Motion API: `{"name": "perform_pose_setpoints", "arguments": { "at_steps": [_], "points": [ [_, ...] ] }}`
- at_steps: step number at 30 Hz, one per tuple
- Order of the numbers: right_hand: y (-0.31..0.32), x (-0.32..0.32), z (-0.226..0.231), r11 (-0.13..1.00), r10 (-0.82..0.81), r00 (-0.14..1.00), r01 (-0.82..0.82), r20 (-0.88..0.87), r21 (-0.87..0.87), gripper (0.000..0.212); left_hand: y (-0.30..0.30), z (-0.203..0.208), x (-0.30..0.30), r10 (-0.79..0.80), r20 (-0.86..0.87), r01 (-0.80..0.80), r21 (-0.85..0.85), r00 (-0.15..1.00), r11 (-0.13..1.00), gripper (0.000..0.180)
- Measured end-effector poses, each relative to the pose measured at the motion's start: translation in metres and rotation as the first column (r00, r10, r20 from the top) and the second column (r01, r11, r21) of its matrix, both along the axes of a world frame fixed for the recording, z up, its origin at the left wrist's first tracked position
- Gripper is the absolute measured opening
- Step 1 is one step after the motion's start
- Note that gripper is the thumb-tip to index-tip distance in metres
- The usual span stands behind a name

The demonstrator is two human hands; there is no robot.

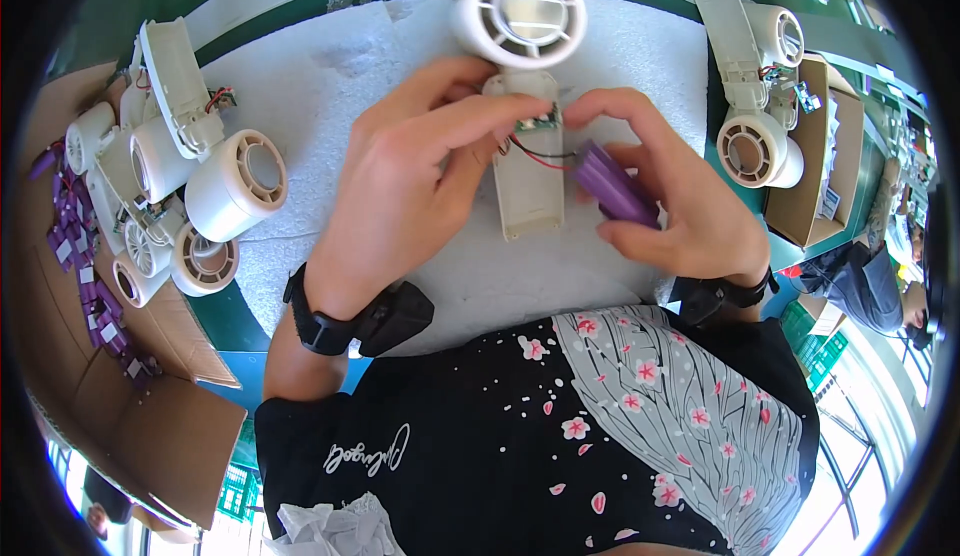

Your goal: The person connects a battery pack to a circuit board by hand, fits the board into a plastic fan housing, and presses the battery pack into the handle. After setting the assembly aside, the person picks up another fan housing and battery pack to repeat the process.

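An opened white handheld fan [525, 106] lies on a white foam sheet [330, 86] spread over the counter [225, 321], its round grille head pointing away from the person and its handle shell open toward them. The left hand [400, 191] rests on the left side of that fan, fingers curled, with the fingertips pressed onto the small circuit board [540, 121] at the top of the handle. The right hand [670, 196] sits just right of the fan, fingers closed around a purple cylindrical battery [615, 186], which lies beside the handle, tilted. Thin red and black wires [540, 154] run from the board toward the battery; whether they are joined to it is hard to make out. Left of the fan, at the edge of the foam sheet, a heap of unfinished fan bodies [190, 191] lies over a cardboard box [150, 426]. Right of the fan, two more fan parts [755, 86] lie next to another open cardboard box [820, 166]. Both wrists wear black bands.
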State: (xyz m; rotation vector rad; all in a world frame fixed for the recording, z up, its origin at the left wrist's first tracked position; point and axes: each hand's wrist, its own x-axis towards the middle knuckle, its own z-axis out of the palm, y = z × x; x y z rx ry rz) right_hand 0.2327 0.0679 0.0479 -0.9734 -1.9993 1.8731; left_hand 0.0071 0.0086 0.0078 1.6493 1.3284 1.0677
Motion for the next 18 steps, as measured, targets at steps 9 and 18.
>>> {"name": "perform_pose_setpoints", "arguments": {
  "at_steps": [9, 18],
  "points": [
    [0.017, -0.004, 0.02, 0.941, -0.284, 0.896, 0.328, 0.341, -0.079, 0.032, 0.007, 0.006, -0.002, 0.127, 0.096, -0.124, -0.038, 0.987, 0.992, 0.034],
    [-0.003, 0.0, -0.007, 0.602, -0.16, 0.983, 0.026, 0.09, 0.798, 0.016, 0.001, 0.0, 0.01, 0.228, 0.108, -0.213, -0.137, 0.968, 0.968, 0.031]
  ]
}}
